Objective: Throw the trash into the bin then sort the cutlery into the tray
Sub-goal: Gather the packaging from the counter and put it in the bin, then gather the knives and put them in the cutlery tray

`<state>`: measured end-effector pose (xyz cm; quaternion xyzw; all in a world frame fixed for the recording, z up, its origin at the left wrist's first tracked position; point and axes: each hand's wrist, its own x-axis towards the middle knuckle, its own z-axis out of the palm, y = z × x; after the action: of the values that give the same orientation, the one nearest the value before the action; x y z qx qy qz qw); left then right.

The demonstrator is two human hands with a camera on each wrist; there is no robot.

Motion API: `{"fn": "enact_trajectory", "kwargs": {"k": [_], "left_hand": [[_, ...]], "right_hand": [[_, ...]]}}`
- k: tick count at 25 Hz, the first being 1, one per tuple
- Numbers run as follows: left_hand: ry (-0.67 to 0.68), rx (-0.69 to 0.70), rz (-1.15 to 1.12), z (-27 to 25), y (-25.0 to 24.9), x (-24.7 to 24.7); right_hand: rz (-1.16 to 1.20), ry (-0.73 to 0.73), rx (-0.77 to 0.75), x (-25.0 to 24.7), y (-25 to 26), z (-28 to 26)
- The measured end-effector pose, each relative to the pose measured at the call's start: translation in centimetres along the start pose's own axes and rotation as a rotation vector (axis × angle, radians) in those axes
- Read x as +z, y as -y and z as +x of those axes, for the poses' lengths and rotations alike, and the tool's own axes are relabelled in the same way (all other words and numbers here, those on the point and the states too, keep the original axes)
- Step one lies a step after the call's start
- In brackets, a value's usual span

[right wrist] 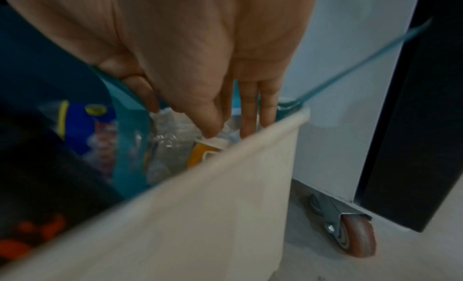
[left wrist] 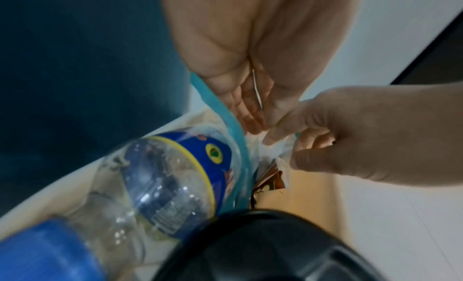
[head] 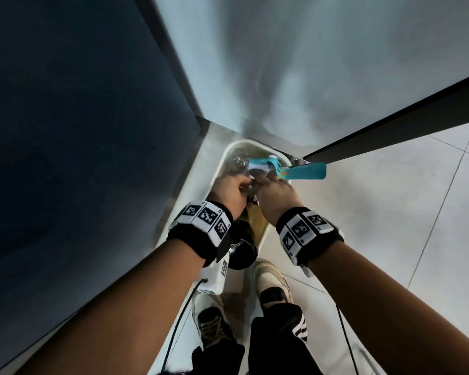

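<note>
Over the white bin (right wrist: 200, 216) — the left hand (head: 232, 194) is hanging slack-fingered, the right hand (head: 275, 196) is pinching a white wrapper (left wrist: 283, 146).
</note>
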<state>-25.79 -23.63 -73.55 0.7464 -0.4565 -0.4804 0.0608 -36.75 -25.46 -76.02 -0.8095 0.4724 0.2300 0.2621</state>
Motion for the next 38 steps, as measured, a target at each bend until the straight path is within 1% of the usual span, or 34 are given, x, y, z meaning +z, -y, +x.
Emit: {"fn": "enact_trajectory", "kwargs": {"k": [2,4,8,12,17,19,23,26,28,32,33,35,38], "left_hand": [[-0.091,-0.019,-0.104,-1.1,0.0,-0.7],[-0.137,-0.03,-0.162,-2.2,-0.7,-1.5],[-0.121,-0.062,-0.196,-5.6,-3.4,-3.7],[-0.081,-0.068,-0.238,-10.6,-7.6,-7.5],[-0.085,-0.028,-0.323,-20.8,-14.8,-14.3],[-0.115,-0.011,-0.327,-26.2,-17.3,-17.9],[-0.277,0.022,-0.395,-36.7,-20.7,-26.0],[-0.329,0.037,-0.501,-43.2,-22.7,-30.8],[-0.416,0.046,-0.561,-47.1,-23.2,-33.3],[-0.648,0.052,-0.5,-53.6,-21.4,-37.1],[-0.668,0.026,-0.482,-54.1,-20.9,-37.5],[-0.752,-0.035,-0.434,-55.7,-19.1,-39.8],[-0.816,-0.169,-0.353,-56.6,-16.1,-43.1]], "right_hand": [[0.029,0.0,-0.024,-1.1,0.7,-1.5],[0.056,-0.018,-0.014,-2.2,0.8,-3.4],[0.099,0.03,0.057,-4.8,0.6,-7.9],[0.082,0.096,0.039,-11.2,0.6,-13.9],[0.047,0.042,0.041,-21.5,1.9,-20.9],[0.001,0.025,-0.019,-26.0,4.0,-24.1],[-0.113,-0.073,-0.202,-35.1,9.2,-30.3],[-0.136,-0.129,-0.317,-40.5,12.6,-33.7],[-0.149,-0.184,-0.377,-44.1,14.7,-35.8],[-0.098,-0.294,-0.493,-48.9,19.4,-38.6],[-0.069,-0.285,-0.497,-49.4,19.9,-38.7],[-0.059,-0.287,-0.527,-50.7,22.9,-38.9],[-0.011,-0.261,-0.543,-52.1,27.8,-38.7]]}}
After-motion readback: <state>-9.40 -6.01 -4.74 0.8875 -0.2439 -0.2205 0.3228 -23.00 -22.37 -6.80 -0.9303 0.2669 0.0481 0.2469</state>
